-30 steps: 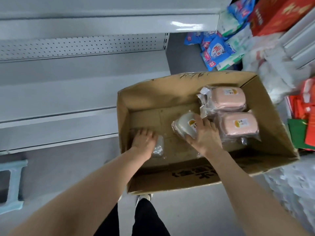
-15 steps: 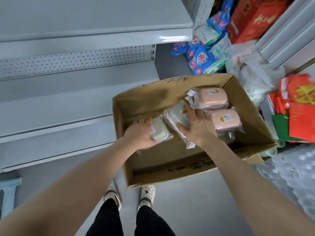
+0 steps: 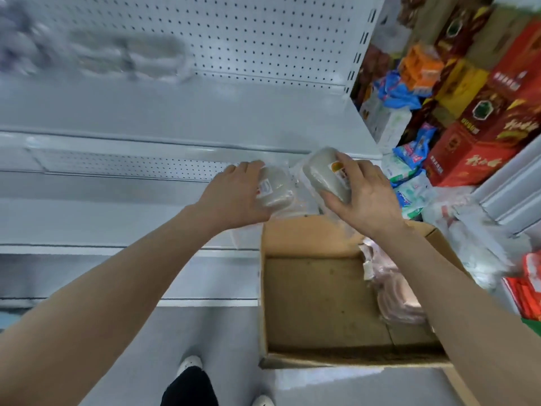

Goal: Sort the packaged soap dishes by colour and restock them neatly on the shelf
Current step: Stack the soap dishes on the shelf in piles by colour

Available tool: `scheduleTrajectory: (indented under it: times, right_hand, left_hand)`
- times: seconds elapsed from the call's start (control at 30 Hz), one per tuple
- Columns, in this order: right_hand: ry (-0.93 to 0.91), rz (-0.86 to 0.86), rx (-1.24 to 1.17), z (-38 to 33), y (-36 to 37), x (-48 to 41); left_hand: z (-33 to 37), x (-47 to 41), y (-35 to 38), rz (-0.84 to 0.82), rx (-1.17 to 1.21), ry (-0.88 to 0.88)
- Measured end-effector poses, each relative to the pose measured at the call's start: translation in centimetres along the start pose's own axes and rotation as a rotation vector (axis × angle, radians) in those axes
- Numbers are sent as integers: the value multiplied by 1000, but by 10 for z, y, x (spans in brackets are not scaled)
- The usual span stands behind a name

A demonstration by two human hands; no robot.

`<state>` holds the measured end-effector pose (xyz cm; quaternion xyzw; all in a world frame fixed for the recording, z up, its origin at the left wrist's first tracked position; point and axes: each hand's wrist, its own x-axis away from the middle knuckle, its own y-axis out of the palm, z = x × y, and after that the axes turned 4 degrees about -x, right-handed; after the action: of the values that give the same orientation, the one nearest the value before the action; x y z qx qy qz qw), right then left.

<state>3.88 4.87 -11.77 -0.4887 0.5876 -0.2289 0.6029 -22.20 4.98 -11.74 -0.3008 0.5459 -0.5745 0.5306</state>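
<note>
My left hand (image 3: 234, 194) grips a grey packaged soap dish (image 3: 273, 189) in clear wrap, lifted above the far edge of the cardboard box (image 3: 319, 303). My right hand (image 3: 363, 197) grips a second grey packaged soap dish (image 3: 325, 174), tilted, just to the right of the first. Both are held in front of the white shelf (image 3: 175, 118). Pink packaged soap dishes (image 3: 392, 294) lie in the right part of the box, partly hidden by my right forearm. Blurred grey packages (image 3: 126, 54) sit on the shelf at the upper left.
The shelf has a perforated back panel (image 3: 263, 33) and lower tiers below. Red gift boxes (image 3: 474, 150) and blue and white packets (image 3: 409, 162) are piled to the right. My feet (image 3: 190, 364) stand on the grey floor left of the box.
Both hands have lifted the two grey soap dishes out of the box and up toward the shelf. The view has swung upward, showing the perforated back panel.
</note>
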Motion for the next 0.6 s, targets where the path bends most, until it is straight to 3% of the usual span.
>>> scheduleTrajectory:
  times: [0.2, 0.6]
  right_hand:
    - [-160, 36, -26, -61, 13, -81]
    - [-189, -51, -150, -181, 90, -253]
  left_hand:
    - [-87, -14, -64, 157, -86, -56]
    - [-323, -123, -156, 133, -211, -145]
